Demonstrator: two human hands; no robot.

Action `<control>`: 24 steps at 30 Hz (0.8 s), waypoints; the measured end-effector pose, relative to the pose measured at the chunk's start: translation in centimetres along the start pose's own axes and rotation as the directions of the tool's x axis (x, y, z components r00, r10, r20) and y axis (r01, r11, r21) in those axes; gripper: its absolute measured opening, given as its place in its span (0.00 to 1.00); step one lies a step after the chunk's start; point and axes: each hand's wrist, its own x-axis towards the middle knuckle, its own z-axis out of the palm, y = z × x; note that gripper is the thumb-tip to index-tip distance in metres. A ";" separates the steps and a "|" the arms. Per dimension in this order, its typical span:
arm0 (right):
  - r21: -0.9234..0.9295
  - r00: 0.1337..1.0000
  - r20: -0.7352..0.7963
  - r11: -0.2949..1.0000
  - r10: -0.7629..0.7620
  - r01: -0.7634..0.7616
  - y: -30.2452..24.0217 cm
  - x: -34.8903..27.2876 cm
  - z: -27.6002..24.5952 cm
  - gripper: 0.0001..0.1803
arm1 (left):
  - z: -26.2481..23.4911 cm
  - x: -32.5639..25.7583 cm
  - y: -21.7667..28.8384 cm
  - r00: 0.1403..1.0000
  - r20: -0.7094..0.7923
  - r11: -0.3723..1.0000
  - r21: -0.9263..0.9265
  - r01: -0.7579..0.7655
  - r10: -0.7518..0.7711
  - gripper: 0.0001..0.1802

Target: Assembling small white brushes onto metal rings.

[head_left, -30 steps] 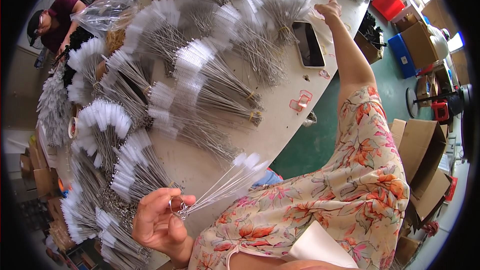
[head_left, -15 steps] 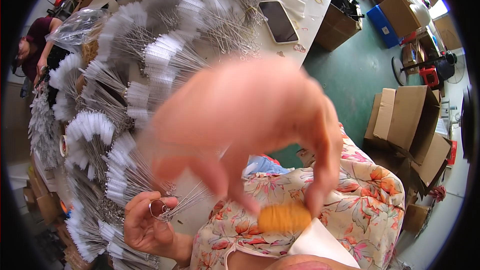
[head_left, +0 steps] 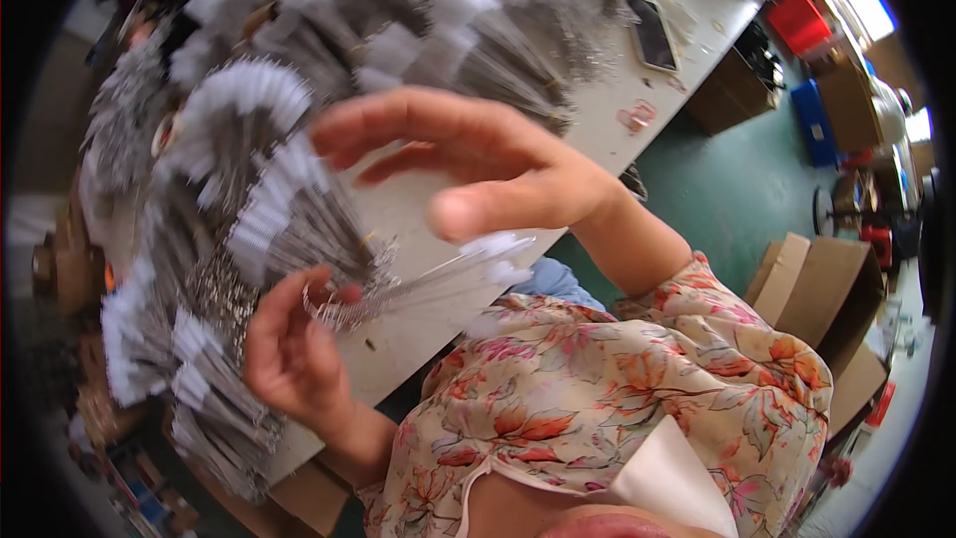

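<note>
White-tipped wire brushes are pinched by their metal ends in the closed left hand just above the tabletop, so the tips fan rightward, while the right hand is held open and empty above.

Dark phone screen on table

Motion-blurred brush bundles, table's far end

Workshop, brush bundles heaped, cardboard boxes
</note>
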 end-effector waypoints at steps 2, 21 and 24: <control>-0.507 0.988 0.036 0.855 0.149 -0.111 1.9 -0.8 -0.3 0.23 | 0.6 0.3 -0.6 0.999 -0.044 0.999 -0.043 0.028 -0.029 0.21; -0.167 0.820 0.010 0.810 0.572 -0.562 6.8 -0.8 2.4 0.11 | -2.3 -0.4 -3.9 0.983 -0.044 0.938 0.296 0.182 -0.176 0.06; -0.132 0.808 0.031 0.804 0.588 -0.580 6.9 -1.1 1.9 0.11 | -2.1 -0.1 -5.4 0.932 -0.029 0.918 -0.192 0.349 -0.360 0.07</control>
